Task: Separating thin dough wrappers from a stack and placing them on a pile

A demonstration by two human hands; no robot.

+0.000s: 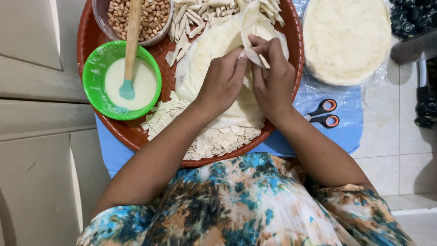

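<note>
Nearest me, forearms reach up to the red tray (91, 36). Both my left hand (223, 79) and right hand (273, 77) pinch one pastry strip (250, 27), lifted off the wrapper stack (214, 50) mid-tray. I judge it midway: cut squares (214, 141) and rolled pieces (200, 13) are piled, sheets remain. Free room is scant, with the green bowl (95, 86) left and scissors (325, 114) right.

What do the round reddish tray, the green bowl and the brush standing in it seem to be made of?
The round reddish-brown woven-pattern tray looks like moulded plastic: glossy, with a regular basket texture. The bright green bowl seems glossy plastic too, uniform in colour. The brush has a pale handle, likely wood, and a teal head, probably silicone, though that is unsure.
</note>
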